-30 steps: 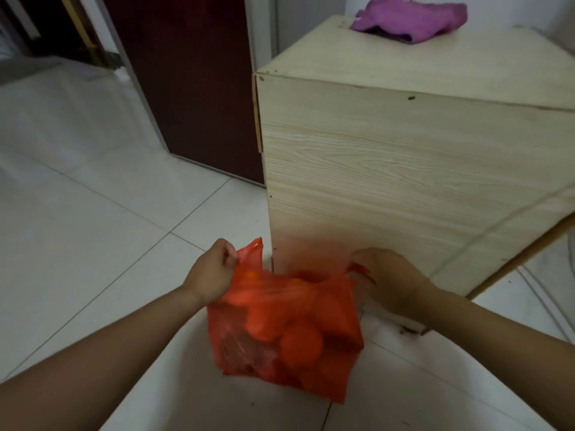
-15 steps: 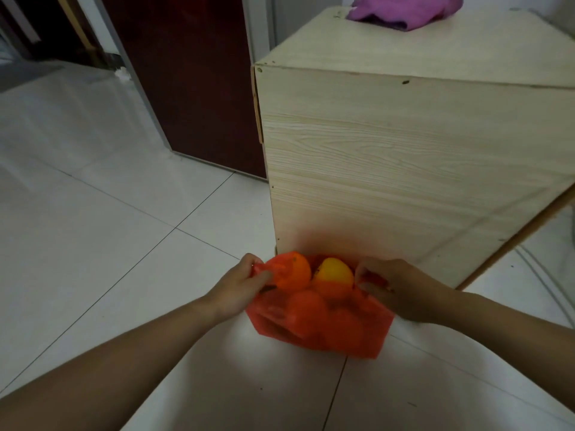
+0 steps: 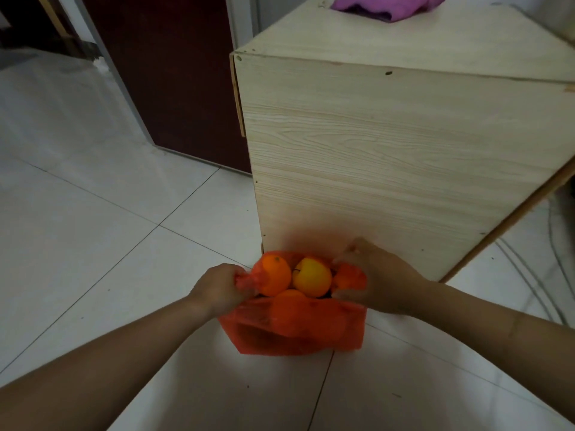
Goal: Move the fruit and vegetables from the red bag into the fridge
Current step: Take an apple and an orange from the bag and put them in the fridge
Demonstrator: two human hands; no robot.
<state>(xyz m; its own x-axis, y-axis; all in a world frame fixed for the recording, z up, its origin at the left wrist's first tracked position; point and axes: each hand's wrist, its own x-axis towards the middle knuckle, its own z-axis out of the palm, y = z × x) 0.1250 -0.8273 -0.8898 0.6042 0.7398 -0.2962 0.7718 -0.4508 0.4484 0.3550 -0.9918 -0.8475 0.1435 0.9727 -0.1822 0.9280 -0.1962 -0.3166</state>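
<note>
Thin plastic bag [image 3: 298, 334]; matt wood cabinet [image 3: 389, 169]; glossy tile floor [image 3: 93, 244].

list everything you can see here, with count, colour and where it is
red bag: one, red, on the floor against the cabinet, mouth open
oranges: at least two, orange, in the bag's mouth
yellow fruit: one, yellow, beside the oranges
cabinet: one, pale wood, behind the bag
cloth: one, purple, on the cabinet top
door: one, dark red, back left
floor: white tiles
left grip: holds the bag's left rim
right grip: holds the bag's right rim

Both hands, left hand [image 3: 219, 287] and right hand [image 3: 378, 279], grip the thin red plastic bag [image 3: 298, 331] on the white tiled floor [image 3: 93, 244]. A round orange [image 3: 275, 275] and a yellow apple [image 3: 312, 277] show at its mouth.
</note>
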